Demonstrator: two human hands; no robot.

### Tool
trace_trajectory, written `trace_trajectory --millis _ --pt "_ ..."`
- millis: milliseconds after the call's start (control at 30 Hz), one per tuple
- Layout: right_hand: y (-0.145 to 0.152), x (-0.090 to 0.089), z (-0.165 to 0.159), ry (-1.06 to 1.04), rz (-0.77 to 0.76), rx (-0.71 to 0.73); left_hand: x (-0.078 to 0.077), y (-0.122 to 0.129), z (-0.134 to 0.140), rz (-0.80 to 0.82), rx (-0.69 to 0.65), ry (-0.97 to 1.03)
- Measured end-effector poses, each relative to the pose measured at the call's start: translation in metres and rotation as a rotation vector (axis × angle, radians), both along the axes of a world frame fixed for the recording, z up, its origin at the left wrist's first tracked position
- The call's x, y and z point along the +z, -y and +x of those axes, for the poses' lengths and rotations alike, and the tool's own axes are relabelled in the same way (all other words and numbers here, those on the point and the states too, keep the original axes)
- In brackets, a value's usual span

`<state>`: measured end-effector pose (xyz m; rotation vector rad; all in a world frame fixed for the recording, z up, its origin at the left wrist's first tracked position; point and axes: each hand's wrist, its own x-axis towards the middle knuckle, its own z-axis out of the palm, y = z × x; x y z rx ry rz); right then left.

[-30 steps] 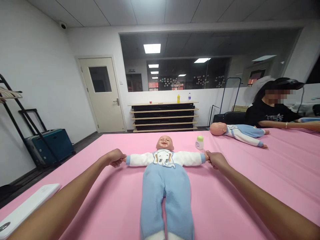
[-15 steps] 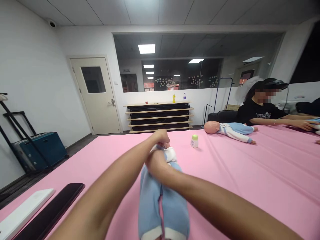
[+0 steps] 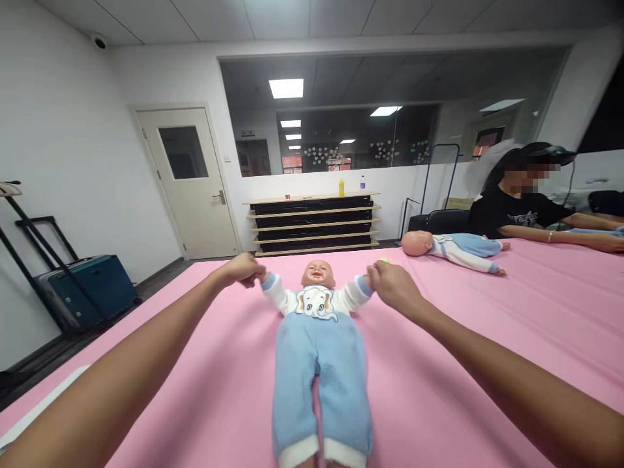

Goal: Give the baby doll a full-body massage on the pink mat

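A baby doll [image 3: 316, 331] lies on its back on the pink table cover [image 3: 229, 390], head away from me. It wears a white top with an elephant on the chest and light blue trousers. My left hand [image 3: 242, 269] is closed around the doll's hand on the left side. On the other side my right hand [image 3: 394, 283] grips the doll's other hand. Both doll arms are stretched outward, level with its shoulders. Just behind my right hand shows the green cap [image 3: 385, 260] of a bottle, the rest of it hidden.
A second doll [image 3: 453, 248] lies at the far right, near a person in a black shirt [image 3: 519, 211] seated at the table. A white flat object [image 3: 46, 403] lies at the left edge, partly behind my forearm. Stacked shelves [image 3: 314, 224] stand beyond the table.
Earlier my forearms crossed over the doll's chest with its arms folded in. Now my hands have moved apart, spreading the doll's arms and uncovering its face and chest.
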<state>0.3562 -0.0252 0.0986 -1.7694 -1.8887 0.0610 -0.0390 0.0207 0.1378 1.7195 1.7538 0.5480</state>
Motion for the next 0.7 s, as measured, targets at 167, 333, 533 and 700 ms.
trace_trajectory --millis 167,333,533,700 --pt "-0.027 -0.064 0.063 -0.484 -0.269 -0.308 -0.074 0.032 -0.055 -0.138 0.086 0.128" --pt "-0.029 -0.089 0.062 -0.535 -0.400 -0.382 -0.109 0.034 -0.070 -0.209 0.106 0.178" --pt "-0.044 -0.024 0.051 -0.412 -0.187 -0.238 -0.043 0.017 -0.071 -0.142 0.035 0.140" --pt "-0.043 0.042 -0.013 -0.181 0.000 -0.019 0.028 0.006 0.004 -0.005 -0.109 -0.109"
